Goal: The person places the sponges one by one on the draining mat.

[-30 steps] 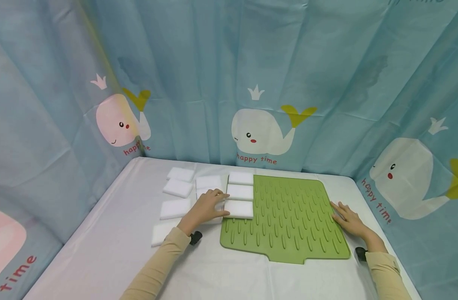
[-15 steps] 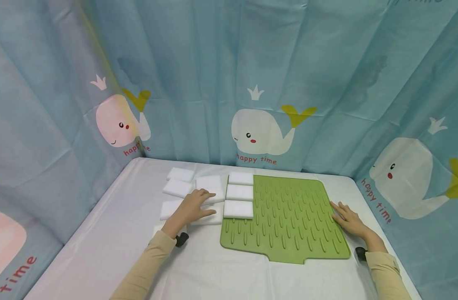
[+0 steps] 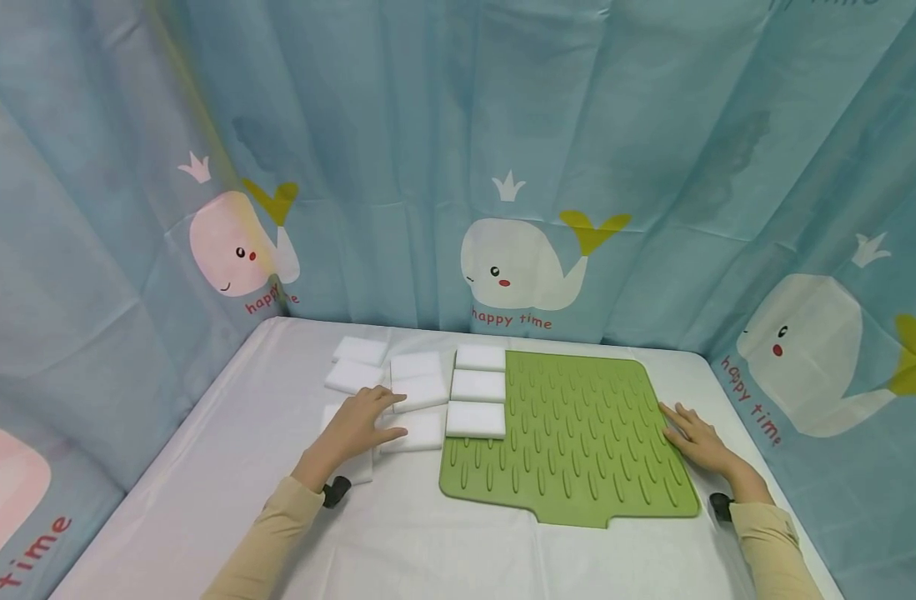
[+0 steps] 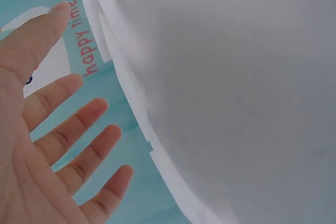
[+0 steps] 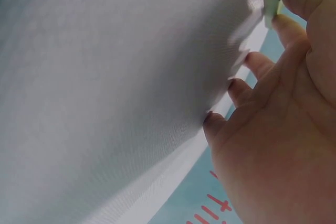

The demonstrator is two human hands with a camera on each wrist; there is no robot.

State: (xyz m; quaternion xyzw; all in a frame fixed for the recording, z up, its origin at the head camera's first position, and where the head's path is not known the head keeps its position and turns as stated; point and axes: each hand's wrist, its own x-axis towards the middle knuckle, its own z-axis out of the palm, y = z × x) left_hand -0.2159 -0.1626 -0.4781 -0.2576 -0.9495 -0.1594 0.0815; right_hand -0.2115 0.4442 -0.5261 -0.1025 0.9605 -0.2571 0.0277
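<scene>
Three white pads (image 3: pixel 478 386) lie in a column along the left edge of the green mat (image 3: pixel 578 450) — flat, foam-like rectangles, probably light, soft and easily dented, best pinched gently across opposite sides. Left of the mat, over loose pads (image 3: pixel 420 393), the left hand (image 3: pixel 356 423) has its fingers spread, gripping nothing. The right hand (image 3: pixel 696 439) touches the mat's right edge, fingers relaxed. The mat looks rubbery and bendable, with raised slim ridges; beneath it spreads smooth white cloth (image 3: pixel 427 558), and beyond it hangs a creased blue curtain (image 3: pixel 390 150).
</scene>
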